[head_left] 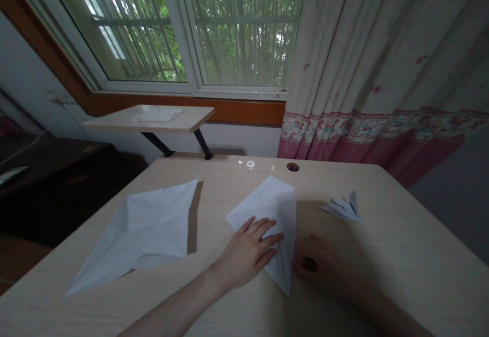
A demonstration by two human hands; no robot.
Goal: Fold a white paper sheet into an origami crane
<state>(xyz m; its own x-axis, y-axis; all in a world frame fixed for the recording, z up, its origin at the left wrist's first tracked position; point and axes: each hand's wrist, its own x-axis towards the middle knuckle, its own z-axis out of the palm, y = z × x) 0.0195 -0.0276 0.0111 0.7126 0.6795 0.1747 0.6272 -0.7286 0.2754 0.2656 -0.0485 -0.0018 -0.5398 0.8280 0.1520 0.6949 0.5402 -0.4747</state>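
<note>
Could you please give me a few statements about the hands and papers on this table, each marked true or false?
1. The left hand rests on the middle sheet. True.
2. The right hand is holding up the small folded paper. False: that paper lies on the table, beyond the hand.
3. The small folded paper lies to the right of the middle sheet. True.
4. The creased left sheet is under the left hand. False: it lies apart from both hands.

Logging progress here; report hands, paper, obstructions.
Left hand spread on the folded paper. Right hand curled beside its right edge, contact unclear. Creased sheet left, small folded piece right, both apart from it.
</note>
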